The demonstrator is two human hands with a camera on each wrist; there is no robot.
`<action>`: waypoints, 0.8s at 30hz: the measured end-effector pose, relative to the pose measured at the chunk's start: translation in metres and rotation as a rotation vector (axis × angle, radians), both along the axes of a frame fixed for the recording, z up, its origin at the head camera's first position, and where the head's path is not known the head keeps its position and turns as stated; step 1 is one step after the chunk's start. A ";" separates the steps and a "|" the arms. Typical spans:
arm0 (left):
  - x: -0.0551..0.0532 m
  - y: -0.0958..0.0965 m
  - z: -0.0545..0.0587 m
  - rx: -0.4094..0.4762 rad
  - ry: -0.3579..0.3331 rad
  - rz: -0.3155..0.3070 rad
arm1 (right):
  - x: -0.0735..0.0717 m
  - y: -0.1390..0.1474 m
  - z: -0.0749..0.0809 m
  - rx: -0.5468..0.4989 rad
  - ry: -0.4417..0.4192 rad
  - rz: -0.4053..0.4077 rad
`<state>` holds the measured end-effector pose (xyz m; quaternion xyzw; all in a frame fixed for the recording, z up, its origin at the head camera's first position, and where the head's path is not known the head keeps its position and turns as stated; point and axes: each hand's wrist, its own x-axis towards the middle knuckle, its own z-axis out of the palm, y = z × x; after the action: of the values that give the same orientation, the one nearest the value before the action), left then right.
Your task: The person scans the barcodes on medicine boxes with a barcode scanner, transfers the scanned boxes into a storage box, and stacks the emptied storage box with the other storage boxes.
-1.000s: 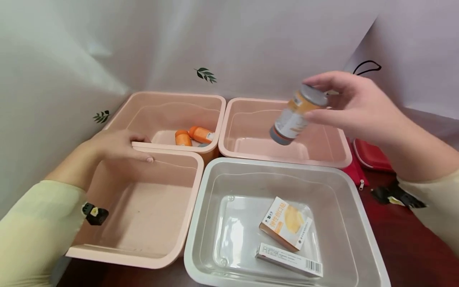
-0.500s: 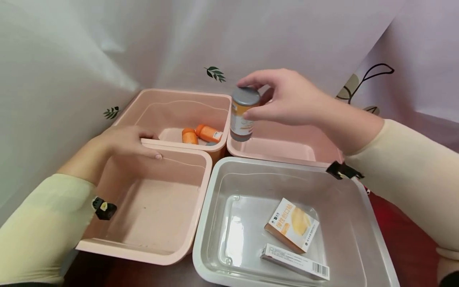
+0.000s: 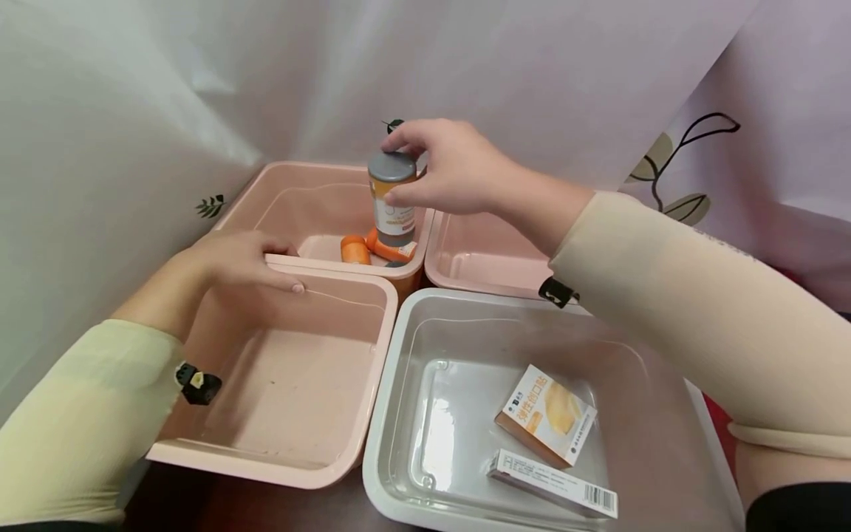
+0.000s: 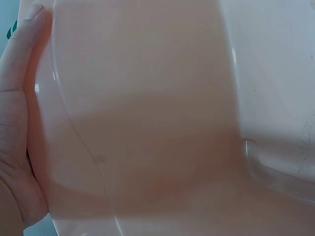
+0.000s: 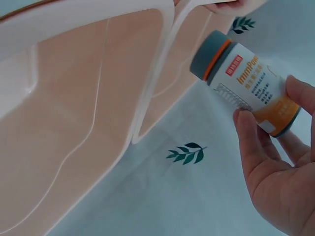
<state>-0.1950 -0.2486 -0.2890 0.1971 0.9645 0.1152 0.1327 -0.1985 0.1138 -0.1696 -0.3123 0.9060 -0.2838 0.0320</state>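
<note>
My right hand [image 3: 459, 166] grips a supplement bottle [image 3: 394, 210] by its base end, with the grey cap pointing down. The bottle has a white and orange label and hangs over the right side of the back left pink bin [image 3: 312, 175]. Below it in that bin lie orange bottles [image 3: 355, 251], partly hidden by the held one. My left hand [image 3: 233, 258] holds the meeting rims of the back left bin and the front left pink bin [image 3: 299, 476], thumb on the near side. In the left wrist view the thumb [image 4: 15, 59] lies along the bin wall.
A grey bin [image 3: 399, 510] at front right contains an adhesive bandage box [image 3: 548, 414] and a narrow white box [image 3: 552, 484]. Another pink bin [image 3: 465, 270] stands behind it, partly covered by my right arm. A pale patterned cloth [image 3: 465, 59] hangs close behind the bins.
My right hand has carried the bottle leftward from over the back right bin to over the back left bin. The bottle has turned nearly vertical. My left hand keeps its hold on the rims.
</note>
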 end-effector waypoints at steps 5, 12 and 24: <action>-0.001 0.001 0.003 -0.007 0.010 -0.010 | 0.000 -0.003 -0.004 -0.083 -0.006 -0.049; -0.002 0.004 0.003 -0.017 0.010 -0.016 | 0.004 0.008 -0.024 -0.065 -0.051 -0.066; -0.002 -0.003 0.000 0.001 0.013 -0.011 | 0.016 0.041 -0.019 0.113 -0.010 0.024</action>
<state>-0.1973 -0.2515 -0.2890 0.2030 0.9643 0.1134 0.1268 -0.1823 0.1550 -0.1891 -0.3195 0.9166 -0.2334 0.0577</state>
